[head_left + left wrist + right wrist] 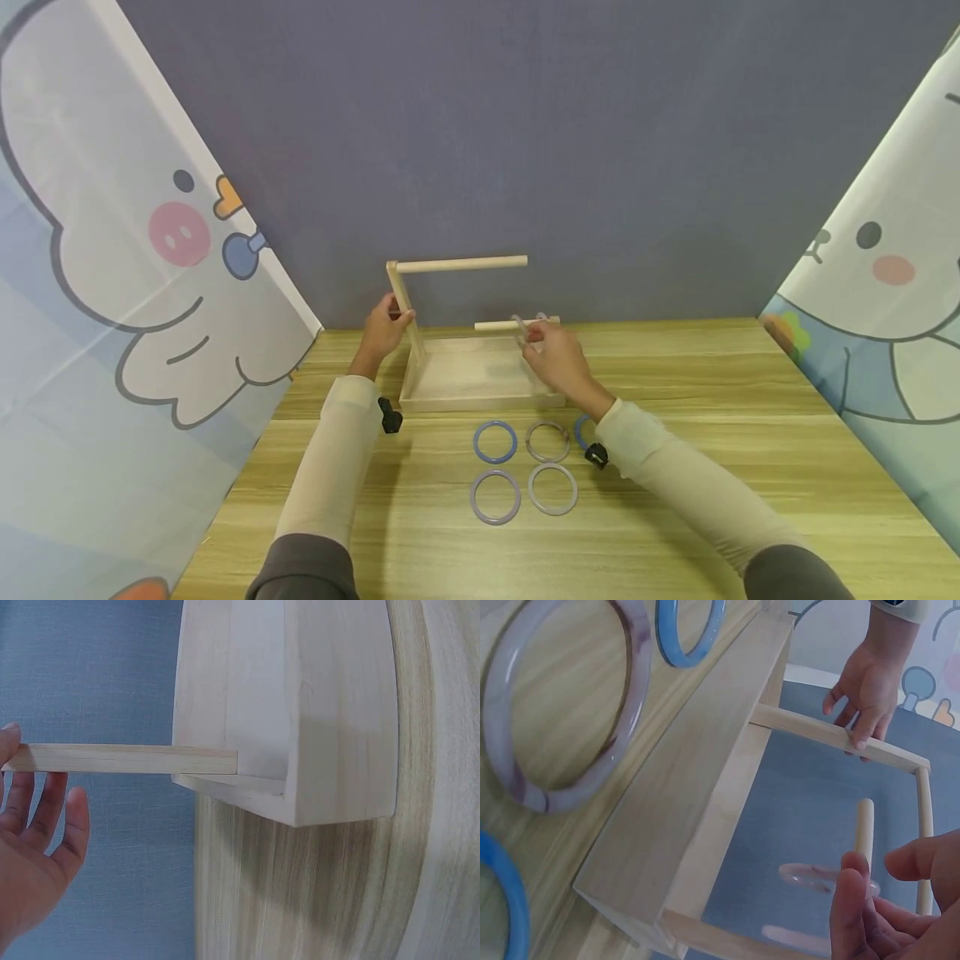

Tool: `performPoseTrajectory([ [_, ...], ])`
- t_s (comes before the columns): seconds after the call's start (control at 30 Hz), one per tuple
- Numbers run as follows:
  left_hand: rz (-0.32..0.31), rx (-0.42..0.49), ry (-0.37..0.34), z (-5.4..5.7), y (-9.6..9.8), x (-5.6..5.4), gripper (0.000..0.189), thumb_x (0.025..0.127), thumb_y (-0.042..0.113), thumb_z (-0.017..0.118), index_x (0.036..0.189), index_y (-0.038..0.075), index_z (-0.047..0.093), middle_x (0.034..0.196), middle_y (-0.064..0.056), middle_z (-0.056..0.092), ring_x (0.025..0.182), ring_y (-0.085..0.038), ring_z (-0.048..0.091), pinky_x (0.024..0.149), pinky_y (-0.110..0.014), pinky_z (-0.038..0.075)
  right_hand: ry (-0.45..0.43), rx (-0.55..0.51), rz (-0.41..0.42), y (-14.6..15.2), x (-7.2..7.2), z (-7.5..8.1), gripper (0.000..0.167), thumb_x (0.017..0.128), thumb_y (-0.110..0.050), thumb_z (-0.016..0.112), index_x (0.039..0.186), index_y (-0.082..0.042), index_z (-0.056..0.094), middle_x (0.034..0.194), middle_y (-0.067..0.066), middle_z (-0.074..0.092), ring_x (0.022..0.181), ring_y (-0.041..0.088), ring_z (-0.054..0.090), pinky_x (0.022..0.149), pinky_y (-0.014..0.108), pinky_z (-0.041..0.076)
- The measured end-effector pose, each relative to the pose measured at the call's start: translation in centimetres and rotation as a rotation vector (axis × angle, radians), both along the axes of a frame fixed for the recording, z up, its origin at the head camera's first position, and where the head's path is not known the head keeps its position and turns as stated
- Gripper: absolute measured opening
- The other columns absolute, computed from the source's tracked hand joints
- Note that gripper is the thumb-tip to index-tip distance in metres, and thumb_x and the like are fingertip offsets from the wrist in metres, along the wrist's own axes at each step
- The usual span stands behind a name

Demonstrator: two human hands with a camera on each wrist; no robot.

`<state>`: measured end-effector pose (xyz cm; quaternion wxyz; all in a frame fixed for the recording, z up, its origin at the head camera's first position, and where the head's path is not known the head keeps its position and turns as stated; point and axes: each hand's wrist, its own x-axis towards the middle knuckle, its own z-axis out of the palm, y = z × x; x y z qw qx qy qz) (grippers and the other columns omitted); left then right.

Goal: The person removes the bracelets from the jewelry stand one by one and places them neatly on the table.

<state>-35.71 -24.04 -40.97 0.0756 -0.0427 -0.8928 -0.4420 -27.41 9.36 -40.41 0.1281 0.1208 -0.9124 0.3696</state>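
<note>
A pale wooden bangle rack (480, 403) has a tray base, an upper rod (461, 264) and a lower rod (495, 325). My left hand (385, 329) grips the rack's upright post (127, 758) between thumb and fingers. At the lower rod, my right hand (558, 358) pinches a pale, brown-marked bangle (804, 875), which hangs round the rod; my fingers hide part of it. Another pale bangle (542, 317) sits on that rod nearer its right end.
In front of the rack lie a blue bangle (495, 442), a brownish bangle (547, 442), a lilac bangle (495, 497) and a whitish bangle (552, 489). Another blue bangle (582, 431) is partly hidden under the right wrist. A grey-blue wall panel (600, 167) stands behind.
</note>
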Motion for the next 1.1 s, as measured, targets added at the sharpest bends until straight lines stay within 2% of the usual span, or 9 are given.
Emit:
performPoseTrajectory([
  [0.1,0.000,0.000,-0.007,0.1,0.0,0.1,0.050,0.105,0.030,0.057,0.146,0.005,0.044,0.139,-0.023,0.056,0.131,-0.041,0.055,0.103,-0.057,0.050,-0.021,-0.011,-0.009,-0.3,-0.1,-0.2,0.032,0.093,-0.018,0.069,0.122,-0.007,0.069,0.110,0.011,0.078,0.076,0.024,0.070,0.059,0.028,0.046],
  [0.23,-0.004,-0.002,-0.008,0.1,0.0,0.1,0.050,0.105,0.030,0.057,0.147,0.005,0.044,0.139,-0.023,0.056,0.131,-0.041,0.055,0.103,-0.057,0.050,-0.121,-0.126,0.015,-0.7,-0.1,-0.5,0.033,0.095,-0.018,0.067,0.126,-0.006,0.066,0.114,0.012,0.076,0.063,0.014,0.070,0.050,0.024,0.053],
  [0.33,-0.006,0.003,-0.001,0.1,0.1,0.1,0.048,0.105,0.027,0.057,0.146,0.005,0.044,0.138,-0.023,0.056,0.130,-0.041,0.055,0.104,-0.057,0.050,-0.195,-0.237,0.035,-0.9,-0.2,-0.6,0.034,0.097,-0.017,0.066,0.128,-0.005,0.064,0.120,0.015,0.074,0.062,0.017,0.073,0.046,0.030,0.056],
  [0.47,-0.007,0.010,0.001,0.2,0.1,0.0,0.048,0.105,0.025,0.058,0.146,0.004,0.044,0.138,-0.024,0.056,0.130,-0.041,0.055,0.104,-0.057,0.050,-0.248,-0.315,0.044,-1.1,-0.3,-0.6,0.036,0.098,-0.019,0.066,0.130,-0.004,0.061,0.125,0.016,0.072,0.065,0.021,0.074,0.050,0.036,0.059],
  [0.73,0.000,0.018,0.003,0.0,0.2,0.2,0.048,0.105,0.025,0.058,0.145,0.004,0.045,0.137,-0.024,0.057,0.128,-0.042,0.057,0.102,-0.057,0.050,-0.282,-0.417,0.073,-1.5,-0.7,-1.4,0.034,0.099,-0.018,0.064,0.129,-0.003,0.059,0.128,0.018,0.070,0.078,0.036,0.076,0.049,0.032,0.058],
  [0.97,0.000,0.009,0.003,0.1,0.3,0.2,0.049,0.105,0.027,0.057,0.147,0.004,0.044,0.137,-0.024,0.057,0.128,-0.041,0.057,0.103,-0.056,0.050,-0.288,-0.462,0.094,-1.8,-0.6,-1.5,0.035,0.099,-0.017,0.063,0.130,-0.002,0.056,0.126,0.018,0.071,0.077,0.031,0.076,0.050,0.031,0.058],
  [1.1,0.003,0.011,0.011,0.1,0.3,0.2,0.048,0.105,0.025,0.057,0.146,0.004,0.045,0.137,-0.025,0.058,0.128,-0.042,0.057,0.102,-0.056,0.051,-0.272,-0.457,0.088,-1.9,-0.7,-1.5,0.036,0.098,-0.017,0.065,0.130,-0.003,0.056,0.122,0.017,0.072,0.071,0.023,0.075,0.050,0.032,0.058],
])
